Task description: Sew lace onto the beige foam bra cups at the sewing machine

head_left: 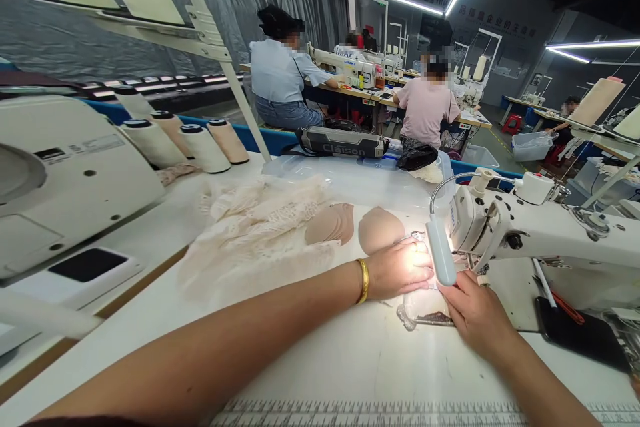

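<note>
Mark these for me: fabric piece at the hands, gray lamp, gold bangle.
Fabric piece (423,305): head view, on its pale area beside the dark edging.
Gray lamp (441,252): head view, middle of its housing.
Gold bangle (365,281): head view, on the band's outer face.

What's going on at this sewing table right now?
The person's left hand lies on a pale, dark-trimmed piece, with the right hand at its right side, both by the sewing machine on the right, under a bright lamp. Rounded beige pads and loose pale lace lie beyond the left forearm. The needle can't be seen.
</note>
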Demonstrator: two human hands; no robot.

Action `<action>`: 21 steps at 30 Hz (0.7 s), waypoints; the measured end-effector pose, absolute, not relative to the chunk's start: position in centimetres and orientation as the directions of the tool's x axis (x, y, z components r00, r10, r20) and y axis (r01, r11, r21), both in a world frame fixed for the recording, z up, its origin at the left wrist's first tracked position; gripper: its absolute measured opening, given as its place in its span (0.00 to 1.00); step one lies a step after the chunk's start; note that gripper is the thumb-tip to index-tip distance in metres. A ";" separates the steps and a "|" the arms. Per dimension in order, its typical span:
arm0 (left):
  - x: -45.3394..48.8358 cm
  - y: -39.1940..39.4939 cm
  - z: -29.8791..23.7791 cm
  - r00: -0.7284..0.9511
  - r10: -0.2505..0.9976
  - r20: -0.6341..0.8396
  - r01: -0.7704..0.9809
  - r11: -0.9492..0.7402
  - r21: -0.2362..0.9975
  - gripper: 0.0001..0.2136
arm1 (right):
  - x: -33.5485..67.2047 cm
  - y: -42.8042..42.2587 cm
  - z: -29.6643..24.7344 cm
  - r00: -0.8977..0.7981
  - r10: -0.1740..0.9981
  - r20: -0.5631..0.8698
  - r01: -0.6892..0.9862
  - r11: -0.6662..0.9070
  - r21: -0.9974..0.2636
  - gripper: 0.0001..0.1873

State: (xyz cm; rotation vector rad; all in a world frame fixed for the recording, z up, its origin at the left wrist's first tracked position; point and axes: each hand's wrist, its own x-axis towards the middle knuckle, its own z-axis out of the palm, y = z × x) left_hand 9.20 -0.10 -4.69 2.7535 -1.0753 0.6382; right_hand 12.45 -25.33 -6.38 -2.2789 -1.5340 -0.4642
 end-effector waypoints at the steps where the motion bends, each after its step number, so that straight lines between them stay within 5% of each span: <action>1: 9.1 -0.2 -4.6 0.640 -0.647 0.415 -0.695 -0.718 -0.046 0.04 | 12.4 -25.4 -6.4 0.359 0.815 0.455 0.931 -0.350 -0.107 0.18; 11: 9.4 -0.2 -4.6 0.571 -0.714 0.405 -0.770 -0.637 -0.038 0.06 | 12.0 -25.1 -5.9 0.335 0.819 0.465 0.930 -0.366 -0.025 0.17; 21: 9.8 -0.7 -4.0 0.731 -0.587 0.349 -0.618 -0.786 -0.027 0.05 | 12.5 -25.1 -6.5 0.352 0.797 0.491 0.923 -0.381 -0.043 0.17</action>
